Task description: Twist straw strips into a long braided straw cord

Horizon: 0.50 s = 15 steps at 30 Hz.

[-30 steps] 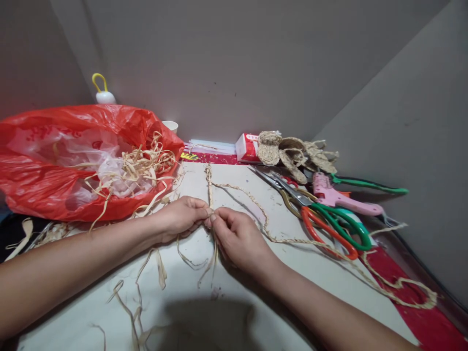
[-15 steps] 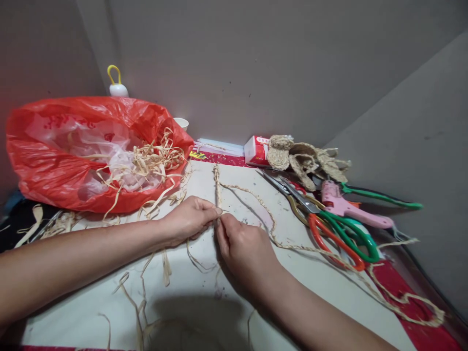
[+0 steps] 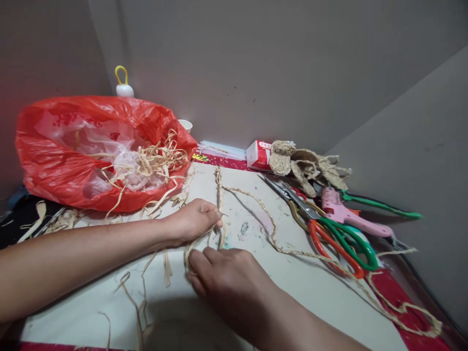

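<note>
A short raffia braid [image 3: 220,187] lies upright in the picture on the white board, its knotted end farthest from me. My left hand [image 3: 195,220] pinches the near end of this braid between thumb and fingers. Loose raffia strands [image 3: 223,237] hang out below the pinch. Closer to me, my right hand [image 3: 223,273] is closed, its fingertips on a strand that curves down from the left hand; the fingertips are partly hidden. A long thin braided cord [image 3: 268,217] runs from beside the braid toward the right.
A red plastic bag [image 3: 69,183] holding raffia stands at left. Scissors [image 3: 331,226], a pink glue gun [image 3: 351,217], woven pieces [image 3: 307,165] and a red-and-white packet [image 3: 258,155] lie at right. Loose strands [image 3: 137,312] lie on the board [image 3: 310,297]; walls rise behind and right.
My right hand has moved from beside the left hand toward me and slightly left, with a strand. My left hand stays on the braid. The view has shifted slightly.
</note>
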Motion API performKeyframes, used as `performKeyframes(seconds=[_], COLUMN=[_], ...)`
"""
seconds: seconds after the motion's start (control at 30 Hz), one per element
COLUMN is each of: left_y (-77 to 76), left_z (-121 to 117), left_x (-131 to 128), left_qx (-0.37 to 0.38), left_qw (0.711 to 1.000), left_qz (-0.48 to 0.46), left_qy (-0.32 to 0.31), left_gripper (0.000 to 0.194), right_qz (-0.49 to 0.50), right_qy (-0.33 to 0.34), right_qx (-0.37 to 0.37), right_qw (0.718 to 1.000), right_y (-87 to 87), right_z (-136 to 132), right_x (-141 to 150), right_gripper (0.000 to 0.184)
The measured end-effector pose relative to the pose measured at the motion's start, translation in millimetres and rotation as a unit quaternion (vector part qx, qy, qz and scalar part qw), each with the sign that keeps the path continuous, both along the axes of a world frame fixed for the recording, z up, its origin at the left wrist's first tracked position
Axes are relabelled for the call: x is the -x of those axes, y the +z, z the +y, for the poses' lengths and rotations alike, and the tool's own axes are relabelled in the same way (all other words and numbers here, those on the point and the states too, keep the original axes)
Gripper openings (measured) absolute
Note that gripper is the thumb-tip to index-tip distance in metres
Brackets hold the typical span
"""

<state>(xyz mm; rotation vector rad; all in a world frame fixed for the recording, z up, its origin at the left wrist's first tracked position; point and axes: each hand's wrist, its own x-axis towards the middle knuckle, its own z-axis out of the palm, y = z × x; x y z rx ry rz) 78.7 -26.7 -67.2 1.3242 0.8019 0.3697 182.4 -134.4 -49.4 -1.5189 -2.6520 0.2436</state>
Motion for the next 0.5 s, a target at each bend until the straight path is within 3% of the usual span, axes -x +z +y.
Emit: performKeyframes(seconds=[0.03,0.1,0.2,0.23,0.33,0.4,0.47,0.5], left_y=[0.7,1.4,-0.1,-1.2,-5.1,-6.9,-7.7,-7.7], left_z=[1.0,2.8,4.8,5.2,6.0,6.6,7.3,7.8], left_x=[0.6,1.9,2.9,2.8,1.9,1.5,1.7,2.0], left_qx=[-0.012,-0.035,-0.072,-0.084,-0.107,-0.120,-0.136,-0.144], left_qw=[1.000,0.999,0.997,0.996,0.992,0.990,0.988,0.987], left_qz=[-0.001,-0.001,0.002,-0.001,-0.036,-0.050,-0.042,-0.035], left_qy=[-0.003,-0.006,-0.018,-0.023,-0.048,-0.057,-0.064,-0.065], left_gripper=[0.024,0.026,0.027,0.027,0.027,0.027,0.028,0.028], right_qz=[0.061,0.204,0.396,0.452,0.591,0.623,0.624,0.617], right_qy=[-0.004,-0.091,-0.301,-0.339,-0.338,-0.302,-0.282,-0.277], right_qx=[0.022,0.019,-0.051,-0.014,0.224,0.344,0.398,0.406], right_qw=[0.998,0.975,0.866,0.825,0.697,0.634,0.611,0.615], right_y=[6.8,19.9,27.0,24.8,10.4,1.2,-4.0,-5.2], right_z=[-1.9,-0.3,14.9,21.6,37.5,41.7,42.2,41.9], right_x=[-3.9,-16.3,-37.0,-41.6,-44.7,-41.2,-38.4,-38.2], right_gripper=[0.013,0.032,0.032,0.028,0.028,0.030,0.027,0.027])
